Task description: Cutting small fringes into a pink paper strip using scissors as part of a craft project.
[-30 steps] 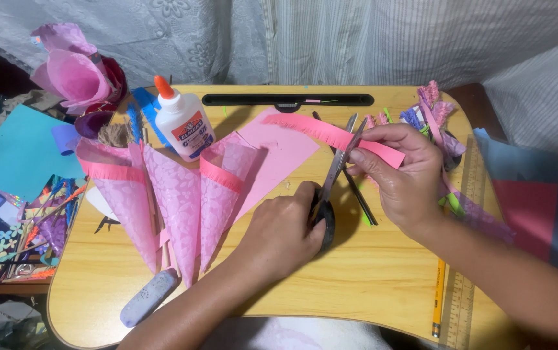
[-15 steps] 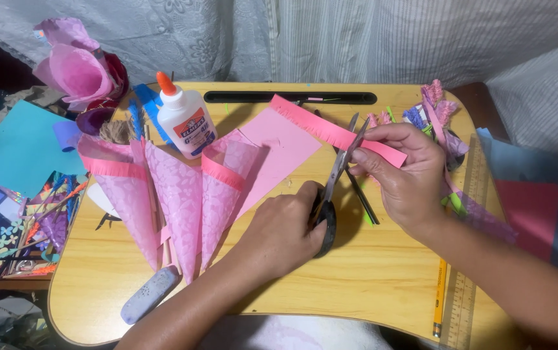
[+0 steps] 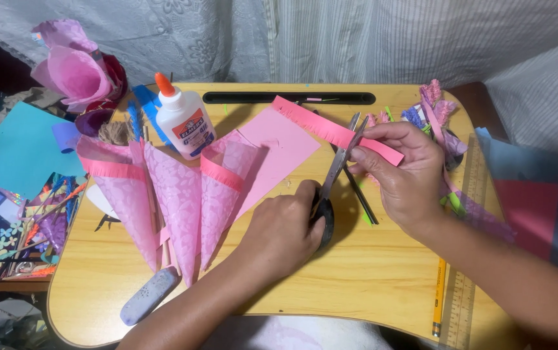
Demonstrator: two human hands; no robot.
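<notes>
Gripping scissors (image 3: 337, 172), your left hand (image 3: 285, 233) sets the blades at a pink strip (image 3: 337, 129), seemingly fringed, which your right hand (image 3: 405, 175) pinches above the bench (image 3: 356, 285).

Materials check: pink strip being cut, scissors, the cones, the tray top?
Pink strip: matte paper, edge snipped into fringe. Scissors: shiny metal blades, dark handles, probably plastic. Cones: thin patterned paper, slightly translucent, possibly tissue. Tray top: wood-grain surface, could be laminate. Left hand works the scissors; right hand holds the strip.
</notes>
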